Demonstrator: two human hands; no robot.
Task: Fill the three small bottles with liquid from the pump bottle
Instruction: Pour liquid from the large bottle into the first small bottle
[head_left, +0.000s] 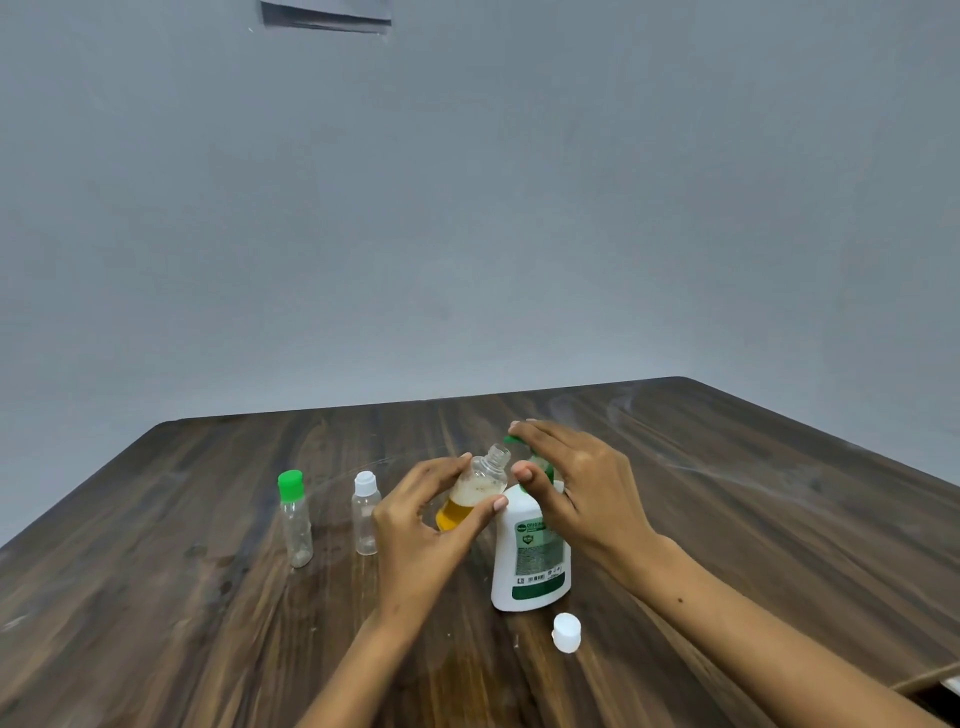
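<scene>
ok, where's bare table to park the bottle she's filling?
Bare wood shows left of the green-capped bottle, on the table's right half beyond the right hand, and toward the far edge. Crowded: the centre, where the left hand holds the open bottle against the pump bottle, loose white cap in front.

Dark wood-grain table (727, 467), faintly smeared; clear, apparently plastic bottles (366, 519); glossy white pump bottle (530, 566).

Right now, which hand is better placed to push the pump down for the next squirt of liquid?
The right hand. Its fingers already rest on the green pump head of the pump bottle, while the left hand holds the tilted open bottle, partly filled, beside the spout.
</scene>
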